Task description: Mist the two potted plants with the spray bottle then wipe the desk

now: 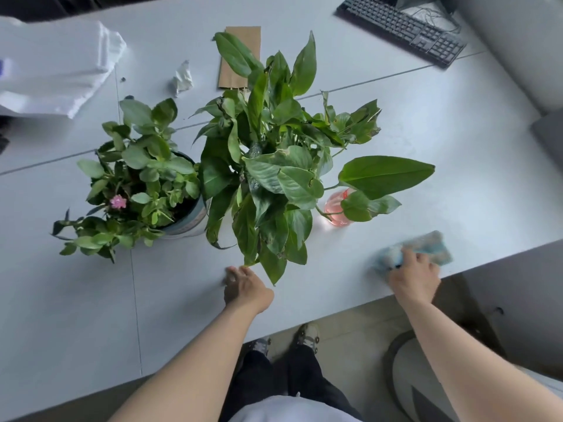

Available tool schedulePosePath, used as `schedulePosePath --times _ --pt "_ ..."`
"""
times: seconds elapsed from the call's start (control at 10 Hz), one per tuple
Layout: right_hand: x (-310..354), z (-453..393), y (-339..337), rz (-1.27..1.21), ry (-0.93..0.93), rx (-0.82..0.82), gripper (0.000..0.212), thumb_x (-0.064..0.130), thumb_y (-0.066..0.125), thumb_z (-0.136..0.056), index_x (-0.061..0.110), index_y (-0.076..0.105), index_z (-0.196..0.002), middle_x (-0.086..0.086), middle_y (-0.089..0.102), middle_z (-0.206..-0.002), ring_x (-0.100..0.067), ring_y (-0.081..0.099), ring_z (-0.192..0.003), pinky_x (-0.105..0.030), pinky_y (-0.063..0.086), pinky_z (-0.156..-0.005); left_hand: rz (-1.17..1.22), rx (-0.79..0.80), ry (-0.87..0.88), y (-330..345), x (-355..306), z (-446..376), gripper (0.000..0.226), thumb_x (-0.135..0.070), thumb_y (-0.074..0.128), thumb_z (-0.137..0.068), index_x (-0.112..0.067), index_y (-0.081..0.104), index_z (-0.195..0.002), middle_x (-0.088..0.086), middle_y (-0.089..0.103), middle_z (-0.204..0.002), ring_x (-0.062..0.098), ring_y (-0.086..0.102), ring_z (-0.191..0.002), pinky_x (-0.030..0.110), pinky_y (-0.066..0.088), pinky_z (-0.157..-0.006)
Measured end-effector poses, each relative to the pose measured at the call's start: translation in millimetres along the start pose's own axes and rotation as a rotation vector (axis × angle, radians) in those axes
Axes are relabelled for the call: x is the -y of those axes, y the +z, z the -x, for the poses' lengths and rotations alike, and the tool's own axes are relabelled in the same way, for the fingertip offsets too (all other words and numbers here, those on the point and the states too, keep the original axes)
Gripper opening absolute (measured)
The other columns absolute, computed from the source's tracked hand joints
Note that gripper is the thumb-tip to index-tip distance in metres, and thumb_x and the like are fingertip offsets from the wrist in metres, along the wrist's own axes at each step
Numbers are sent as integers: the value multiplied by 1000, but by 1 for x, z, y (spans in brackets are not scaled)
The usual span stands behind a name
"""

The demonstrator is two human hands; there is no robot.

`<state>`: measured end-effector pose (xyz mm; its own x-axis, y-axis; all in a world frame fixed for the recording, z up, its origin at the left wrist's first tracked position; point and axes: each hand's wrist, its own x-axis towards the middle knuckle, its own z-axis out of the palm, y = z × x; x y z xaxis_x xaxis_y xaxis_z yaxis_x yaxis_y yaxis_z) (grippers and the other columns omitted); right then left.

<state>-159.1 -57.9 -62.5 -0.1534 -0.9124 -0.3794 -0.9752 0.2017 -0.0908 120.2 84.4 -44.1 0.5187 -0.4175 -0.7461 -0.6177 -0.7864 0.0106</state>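
Note:
Two potted plants stand on the pale grey desk (426, 123). The small plant (143, 178) with a pink flower grows in a white and blue pot at the left. The tall leafy plant (274, 153) stands in the middle, its pot hidden by leaves. A pink spray bottle (335, 208) stands behind its right-hand leaves, partly covered. My right hand (411, 275) presses a blue cloth (426, 246) on the desk near the front edge; the cloth is blurred. My left hand (246, 287) rests on the desk just below the tall plant's lowest leaf, holding nothing.
A black keyboard (405, 28) lies at the back right. A brown paper bag (240, 56), a crumpled tissue (182, 79) and a white plastic bag (58, 71) lie at the back. A round stool (420, 379) stands on the floor by my legs.

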Motion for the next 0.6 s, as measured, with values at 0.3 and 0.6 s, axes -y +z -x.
schedulePosePath --times 0.3,0.6 --pt "66 63 27 26 -213 93 35 14 50 -91 10 51 -126 -13 56 -127 -33 52 -114 -39 43 -89 14 47 88 -2 11 6 83 -35 47 -83 -15 4 -151 18 -15 -157 40 2 -146 43 32 -110" --pt "66 104 22 -231 -127 197 63 26 42 -98 21 15 -155 -5 11 -165 -41 38 -134 -47 33 -107 8 218 240 -20 30 29 66 -36 34 -90 -17 17 -150 9 1 -161 33 14 -145 46 25 -114"
